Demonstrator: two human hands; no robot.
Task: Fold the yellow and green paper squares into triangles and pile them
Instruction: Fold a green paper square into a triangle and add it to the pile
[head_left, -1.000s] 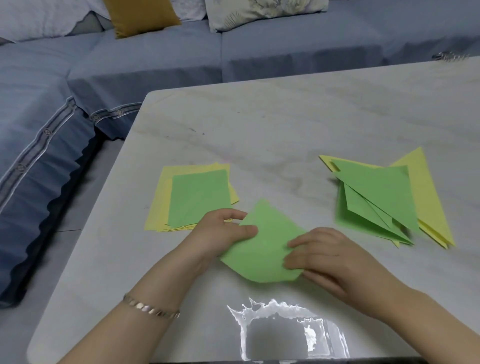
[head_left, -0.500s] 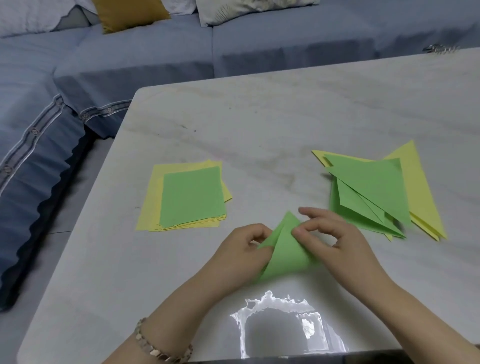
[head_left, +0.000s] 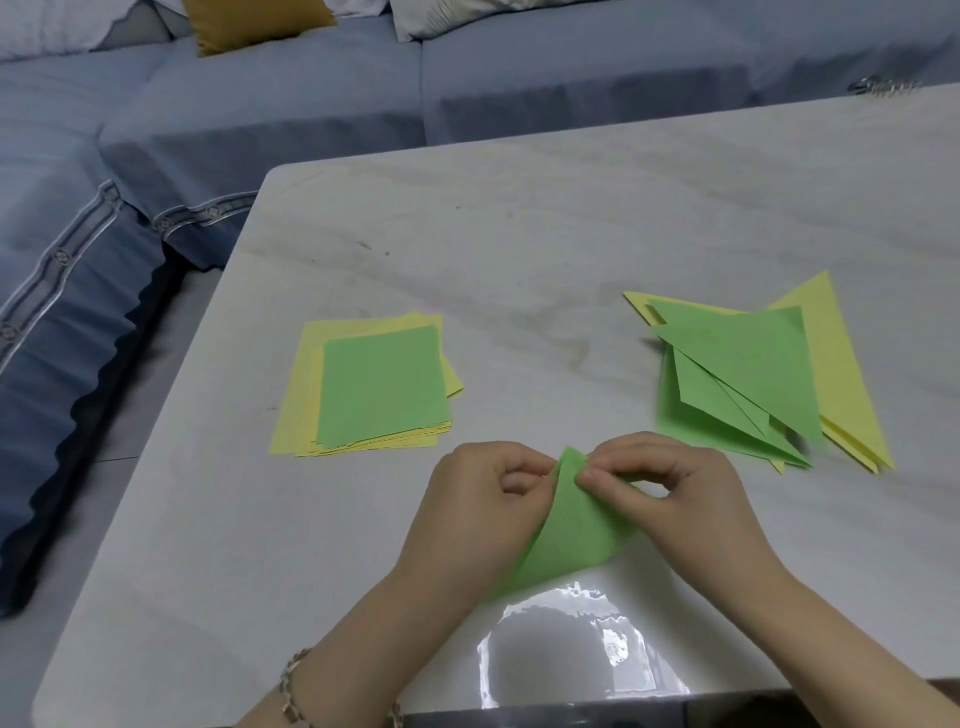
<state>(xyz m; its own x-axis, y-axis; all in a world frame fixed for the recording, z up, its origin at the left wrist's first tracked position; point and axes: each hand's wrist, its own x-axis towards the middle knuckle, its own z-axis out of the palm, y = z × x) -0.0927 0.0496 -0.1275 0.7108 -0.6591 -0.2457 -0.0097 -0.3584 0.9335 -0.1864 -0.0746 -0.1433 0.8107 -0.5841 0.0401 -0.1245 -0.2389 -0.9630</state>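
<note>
Green sheet (head_left: 571, 535) half-folded at worktop (head_left: 519, 249) 6 o'clock edge. Left hand (head_left: 483, 499) and right hand (head_left: 675, 493) both pinch its top corner, fingers (head_left: 597, 477) curled tight on paper. Square stack (head_left: 382, 384) at 10 o'clock from hands; triangle pile (head_left: 753, 374) at 2 o'clock.

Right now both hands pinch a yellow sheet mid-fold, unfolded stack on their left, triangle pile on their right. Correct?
Not quite: the sheet is green, not yellow. The head view shows the left hand and right hand pinching a green sheet at its top corner mid-fold. The rest holds: unfolded stack on their left, triangle pile on their right.
</note>
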